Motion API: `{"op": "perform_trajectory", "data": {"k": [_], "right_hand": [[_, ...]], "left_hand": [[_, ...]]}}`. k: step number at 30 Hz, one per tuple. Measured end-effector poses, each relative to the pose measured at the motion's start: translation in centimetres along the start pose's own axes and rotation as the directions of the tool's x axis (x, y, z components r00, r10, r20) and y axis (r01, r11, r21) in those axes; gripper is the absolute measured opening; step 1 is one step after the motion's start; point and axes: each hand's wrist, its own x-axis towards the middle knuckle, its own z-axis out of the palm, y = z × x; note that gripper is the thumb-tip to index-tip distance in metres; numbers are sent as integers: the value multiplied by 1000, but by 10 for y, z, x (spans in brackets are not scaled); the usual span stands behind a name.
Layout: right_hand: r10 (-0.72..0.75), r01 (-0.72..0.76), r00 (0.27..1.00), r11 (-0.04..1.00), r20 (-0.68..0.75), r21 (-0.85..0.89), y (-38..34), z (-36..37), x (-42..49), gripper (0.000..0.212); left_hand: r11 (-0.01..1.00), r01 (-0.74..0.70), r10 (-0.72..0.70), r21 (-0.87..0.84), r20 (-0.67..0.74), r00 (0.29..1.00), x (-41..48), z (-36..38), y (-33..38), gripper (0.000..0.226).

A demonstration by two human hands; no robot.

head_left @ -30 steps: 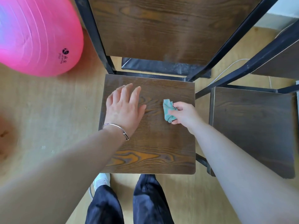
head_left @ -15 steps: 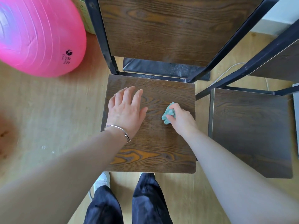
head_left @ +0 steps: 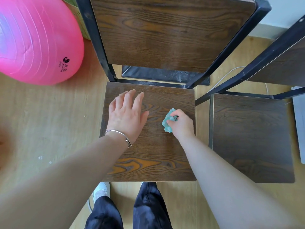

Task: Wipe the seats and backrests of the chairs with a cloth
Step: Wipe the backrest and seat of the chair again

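Note:
A dark wooden chair seat (head_left: 153,154) lies directly below me, with its wooden backrest (head_left: 165,30) rising behind it in a black metal frame. My left hand (head_left: 127,114) rests flat on the seat's left half, fingers straight and spread, a silver bracelet on the wrist. My right hand (head_left: 181,124) grips a crumpled teal cloth (head_left: 167,121) and presses it onto the seat's right half. A second chair seat (head_left: 252,138) of the same wood stands to the right, its backrest (head_left: 283,63) partly cut off by the frame edge.
A large pink exercise ball (head_left: 36,42) sits on the wooden floor at the upper left, close to the first chair's frame. A white cable (head_left: 226,76) runs across the floor behind the chairs. My dark trouser legs and a white shoe (head_left: 102,190) show below the seat's front edge.
My right hand has turned over the cloth and bunched it tighter, staying on the right half of the seat. My left hand has stayed flat in the same place.

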Motion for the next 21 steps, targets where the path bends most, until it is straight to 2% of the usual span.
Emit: {"op": "perform_trajectory", "data": {"k": [4,7,10,12,15,17,21], "right_hand": [[59,-53,997,990,-42,133,-4,1,-1,30],[4,20,990,986,-142,166,-6,-14,-11,29],[-76,116,952,986,-297,119,-14,-51,-18,29],[-198,241,882,969,-428,48,-27,-86,-18,26],[-394,423,702,901,-594,-98,-52,-141,-8,22],[-497,503,591,843,-635,-191,-66,-166,5,21],[-591,543,513,785,-623,-298,-73,-172,30,18]], "left_hand": [[1000,-9,9,0,-9,1000,-1,-3,-3,56],[1000,-17,17,13,-8,1000,-2,-10,-6,56],[999,-33,33,22,-16,999,-1,-19,-5,56],[999,-43,44,20,-39,998,1,-26,-3,56],[999,-52,53,6,-75,996,7,-32,2,56],[998,-60,60,-1,-88,994,11,-32,7,56],[997,-72,72,-1,-88,994,17,-26,16,56]]}}
